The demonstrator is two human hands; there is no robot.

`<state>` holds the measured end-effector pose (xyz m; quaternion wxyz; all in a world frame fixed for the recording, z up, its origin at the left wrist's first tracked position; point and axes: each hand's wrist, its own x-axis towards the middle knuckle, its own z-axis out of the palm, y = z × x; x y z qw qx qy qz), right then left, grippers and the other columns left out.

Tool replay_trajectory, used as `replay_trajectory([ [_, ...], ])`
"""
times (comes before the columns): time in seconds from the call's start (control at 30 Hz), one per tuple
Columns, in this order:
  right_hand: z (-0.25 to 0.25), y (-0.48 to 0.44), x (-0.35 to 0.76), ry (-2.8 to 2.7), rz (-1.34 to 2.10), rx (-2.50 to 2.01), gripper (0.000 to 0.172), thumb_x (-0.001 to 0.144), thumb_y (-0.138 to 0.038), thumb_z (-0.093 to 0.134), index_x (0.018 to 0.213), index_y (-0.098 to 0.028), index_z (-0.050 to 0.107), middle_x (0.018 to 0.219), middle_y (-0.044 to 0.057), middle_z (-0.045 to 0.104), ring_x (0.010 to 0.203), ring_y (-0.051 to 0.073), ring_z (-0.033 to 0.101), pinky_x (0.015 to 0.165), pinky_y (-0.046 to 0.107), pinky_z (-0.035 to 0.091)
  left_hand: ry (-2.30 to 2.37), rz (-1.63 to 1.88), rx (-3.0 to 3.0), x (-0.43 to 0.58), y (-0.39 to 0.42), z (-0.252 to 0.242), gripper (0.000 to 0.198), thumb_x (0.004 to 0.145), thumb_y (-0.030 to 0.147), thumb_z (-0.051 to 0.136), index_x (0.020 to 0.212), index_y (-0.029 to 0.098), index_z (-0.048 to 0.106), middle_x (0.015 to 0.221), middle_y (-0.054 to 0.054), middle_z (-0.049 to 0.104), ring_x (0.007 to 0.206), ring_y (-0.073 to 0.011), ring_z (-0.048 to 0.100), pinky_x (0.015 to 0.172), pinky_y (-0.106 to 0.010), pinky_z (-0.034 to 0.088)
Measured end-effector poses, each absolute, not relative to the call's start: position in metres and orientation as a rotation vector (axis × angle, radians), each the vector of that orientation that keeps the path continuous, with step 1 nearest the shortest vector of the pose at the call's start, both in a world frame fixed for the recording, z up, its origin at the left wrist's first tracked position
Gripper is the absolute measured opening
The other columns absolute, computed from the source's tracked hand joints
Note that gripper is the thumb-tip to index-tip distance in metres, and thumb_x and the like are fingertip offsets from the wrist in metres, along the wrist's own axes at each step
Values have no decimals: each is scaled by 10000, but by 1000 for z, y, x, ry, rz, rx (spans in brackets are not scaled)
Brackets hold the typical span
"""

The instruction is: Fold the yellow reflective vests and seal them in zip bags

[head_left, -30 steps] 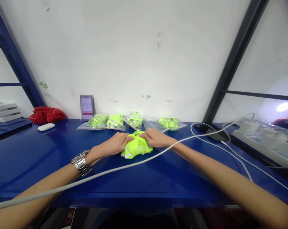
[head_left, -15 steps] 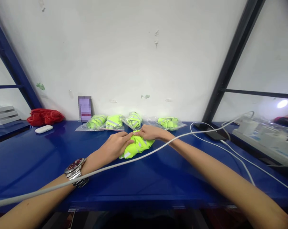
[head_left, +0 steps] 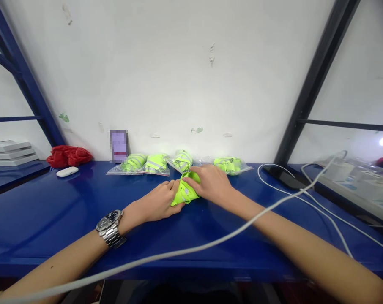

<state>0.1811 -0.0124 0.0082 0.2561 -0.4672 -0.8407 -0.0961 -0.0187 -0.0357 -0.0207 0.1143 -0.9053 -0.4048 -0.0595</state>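
Note:
A bundled neon-yellow reflective vest point(head_left: 185, 192) with silvery strips is gripped between both hands, just above or on the blue table. My left hand point(head_left: 162, 200), with a metal watch on its wrist, closes round its left end, the thumb underneath. On the other end, my right hand point(head_left: 212, 182) has its thumb on the near side and its fingers behind, partly hidden. Just beyond lie similar neon-yellow bundles in clear plastic bags, one bag point(head_left: 182, 160) directly behind my hands, another bag point(head_left: 231, 164) to the right, and two bags point(head_left: 156, 163) to the left.
A white cable point(head_left: 198, 249) hangs across the view in front of my forearms. On the blue table point(head_left: 67, 215) are a red cloth bundle point(head_left: 69, 156), a white case point(head_left: 67, 172), a phone point(head_left: 282, 176) and a power strip point(head_left: 353, 190). A blurred purple screen point(head_left: 119, 145) leans on the wall.
The vest bundle has turned and become more compact. My left thumb has moved beneath it, and my right hand has shifted from pressing its top to gripping its right end. The view has shifted slightly.

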Motion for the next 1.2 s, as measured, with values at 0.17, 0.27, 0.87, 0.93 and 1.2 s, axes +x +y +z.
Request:
replay_trajectory([
  [0.17, 2, -23, 203, -2611, -577, -637, 435, 952, -453, 446, 1207, -127, 579, 1246, 190, 565, 1147, 298, 513, 919, 425, 469, -1187, -228, -2729, -22, -36, -21, 337, 942, 353, 439, 1179, 113, 458, 1114, -144, 554, 972, -264, 564, 863, -382, 459],
  [0.27, -13, -12, 210, -2610, -661, -535, 579, 921, -427, 511, 1374, -76, 428, 1407, 238, 432, 1360, 367, 325, 1098, 561, 300, -1175, -275, -2769, -25, -33, -24, 390, 940, 386, 451, 1225, 121, 424, 1141, -144, 543, 995, -264, 552, 883, -389, 453],
  [0.87, -43, 15, 206, -2553, -34, -523, 611, 872, -442, 607, 1315, -56, 437, 1247, 235, 554, 1167, 319, 527, 959, 448, 457, -1236, -296, -2777, -23, -35, -28, 451, 912, 380, 452, 1291, 139, 411, 1127, -142, 566, 935, -272, 564, 792, -375, 435],
  [0.93, -44, 15, 205, -2525, 37, -576, 512, 865, -408, 623, 1248, -91, 498, 1122, 178, 629, 1028, 286, 589, 873, 409, 478, -1276, -288, -2768, -21, -35, -26, 438, 879, 339, 475, 1271, 150, 426, 1051, -116, 591, 892, -267, 581, 751, -355, 427],
  [1.2, -30, -9, 205, -2522, 228, -751, 248, 887, -398, 591, 827, -159, 608, 719, 21, 632, 637, 148, 550, 599, 244, 330, -1390, -359, -2881, -20, -47, -4, 343, 860, 506, 517, 974, 183, 513, 751, -15, 568, 678, -198, 540, 600, -286, 354],
])
